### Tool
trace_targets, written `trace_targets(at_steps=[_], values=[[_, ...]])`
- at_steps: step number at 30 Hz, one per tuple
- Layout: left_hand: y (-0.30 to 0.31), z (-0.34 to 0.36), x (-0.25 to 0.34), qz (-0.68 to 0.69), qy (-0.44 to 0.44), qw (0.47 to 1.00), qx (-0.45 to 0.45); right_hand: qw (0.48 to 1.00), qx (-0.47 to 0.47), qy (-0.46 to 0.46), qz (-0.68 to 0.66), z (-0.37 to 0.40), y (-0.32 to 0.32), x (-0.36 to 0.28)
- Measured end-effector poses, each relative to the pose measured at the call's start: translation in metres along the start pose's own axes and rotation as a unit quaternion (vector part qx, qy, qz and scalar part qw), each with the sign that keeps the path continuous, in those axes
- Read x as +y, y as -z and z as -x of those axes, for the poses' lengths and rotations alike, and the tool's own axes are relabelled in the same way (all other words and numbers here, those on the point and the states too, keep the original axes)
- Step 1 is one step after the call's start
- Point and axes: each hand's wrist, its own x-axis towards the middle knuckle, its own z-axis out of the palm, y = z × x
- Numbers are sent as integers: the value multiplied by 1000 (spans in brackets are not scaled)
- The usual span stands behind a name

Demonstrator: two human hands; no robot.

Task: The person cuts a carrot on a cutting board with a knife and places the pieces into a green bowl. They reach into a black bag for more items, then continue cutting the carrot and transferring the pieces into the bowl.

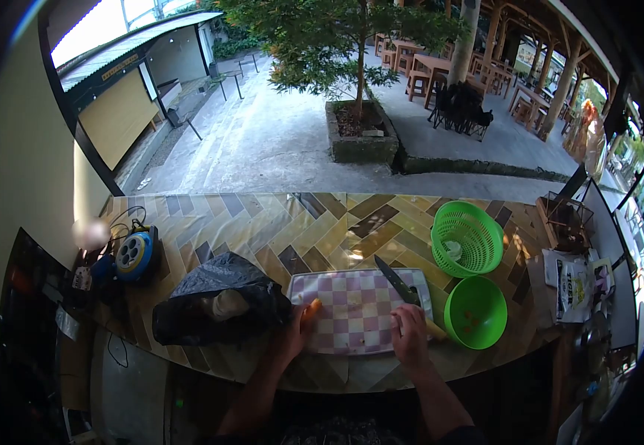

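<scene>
Knife just far of right hand, axis far-left to near-right; right fingers curled, grip unclear; left hand pinches orange piece.

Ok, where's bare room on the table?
Tabletop beyond the checkered board, between cable reel and green basket; also the board's middle, between left hand and knife. Crowded: board's right side, with knife, right hand and bowl close together.

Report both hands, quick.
Left hand: closed on an orange piece.
Right hand: fingers curled by the knife; whether it grips anything cannot be told.
</scene>
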Motion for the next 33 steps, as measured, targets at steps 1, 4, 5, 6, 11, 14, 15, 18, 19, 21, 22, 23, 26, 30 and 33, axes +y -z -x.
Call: trace_targets(at_steps=[1, 4, 5, 6, 11, 14, 15, 18, 19, 21, 22, 23, 26, 30, 33], values=[[2, -3, 1, 6, 11, 1000, 2, 994, 36, -18, 97, -7, 10, -1], [-1, 2, -7, 33, 0, 999, 12, 970, 27, -76, 230, 5, 10, 17], [-5, -1, -12, 45, -13, 999, 21, 964, 7, -92, 250, 7, 7, 26], [-6, -4, -15, 41, -10, 999, 16, 972, 0, -131, 195, 6, 6, 28], [-5, -12, -30, 37, 2, 999, -16, 960, -63, -249, 114, 9, 25, -4], [7, -13, -25, 141, 18, 990, -22, 958, -83, -245, 125, 37, 34, -20], [10, -14, -25, 152, 19, 988, -23, 951, -102, -264, 123, 45, 33, -25], [16, -15, -26, 182, 23, 982, -36, 931, -148, -320, 99, 59, 28, -60], [18, -14, -25, 187, 27, 981, -43, 929, -160, -319, 103, 61, 20, -71], [23, -16, -25, 178, 15, 983, -48, 925, -179, -317, 110, 70, 3, -87], [24, -16, -25, 166, 2, 985, -45, 935, -166, -302, 78, 72, -2, -90], [24, -14, -26, 154, -9, 987, -43, 944, -154, -288, 46, 77, -8, -92], [19, -13, -39, 196, -16, 979, -51, 961, -99, -259, 5, 83, -20, -85], [17, -12, -39, 217, -20, 975, -48, 960, -77, -259, 71, 85, -17, -84], [19, -11, -32, 210, -26, 976, -48, 954, -137, -265, 36, 80, -29, -108]])
